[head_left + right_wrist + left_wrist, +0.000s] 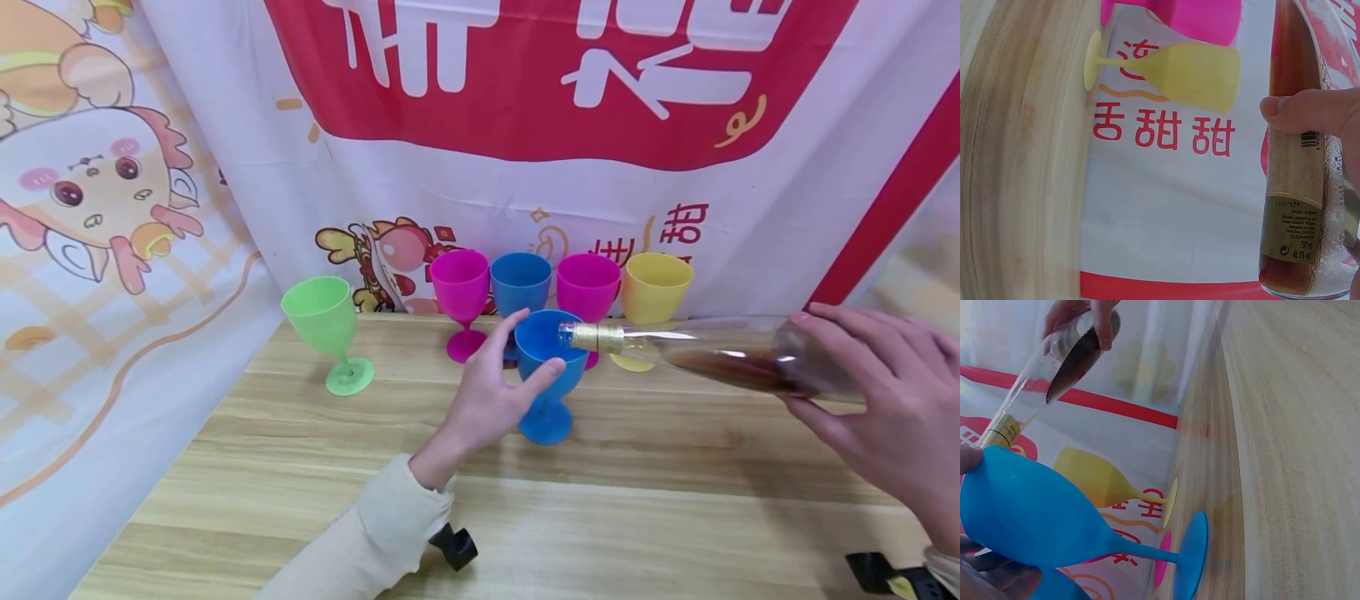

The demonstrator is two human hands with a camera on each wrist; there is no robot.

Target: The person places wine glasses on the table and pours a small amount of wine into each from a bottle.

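A blue goblet (pixel 551 358) stands upright on the wooden table, with my left hand (pixel 501 375) gripping its bowl from the left. My right hand (pixel 900 392) holds a clear glass bottle (pixel 720 354) lying nearly on its side. The gold-banded neck reaches over the goblet's rim, and dark liquid lies along the bottle's lower side. In the right wrist view, a label (pixel 1292 228) shows on the bottle near its base. Whether liquid is running into the goblet cannot be made out.
Behind the held goblet stand a magenta goblet (pixel 459 283), another blue goblet (pixel 521 282), a second magenta goblet (pixel 588 283) and a yellow goblet (pixel 657 287). A green goblet (pixel 322 321) is apart at the left. A printed cloth (pixel 465 187) hangs behind the table (pixel 315 475).
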